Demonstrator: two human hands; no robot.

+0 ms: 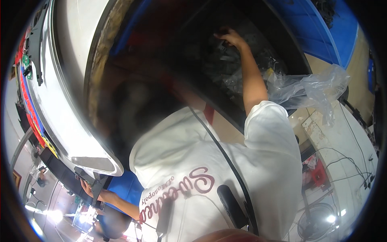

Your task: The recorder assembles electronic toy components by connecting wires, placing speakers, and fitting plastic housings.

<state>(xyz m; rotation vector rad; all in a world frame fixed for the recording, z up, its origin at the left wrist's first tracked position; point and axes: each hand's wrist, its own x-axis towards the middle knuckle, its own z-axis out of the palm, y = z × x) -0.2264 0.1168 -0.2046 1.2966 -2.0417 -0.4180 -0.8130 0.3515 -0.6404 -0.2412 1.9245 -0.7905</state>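
My right hand reaches down into a dark bin, its fingers stretched out and apart. Beneath it lie small greyish pieces, too dim to name, along with crumpled clear plastic. A clear plastic bag spills over the bin's near right side. At the lower left, my left hand is out beside the white table's end. Its fingers close round a dark grey plastic part with a bent, bracket-like shape; part of the grip is hidden behind it.
A white table with a raised rim runs along the left, and a long dark plastic part lies on its far side. Blue bins stand at the upper right. Loose cables trail over the floor near a fan.
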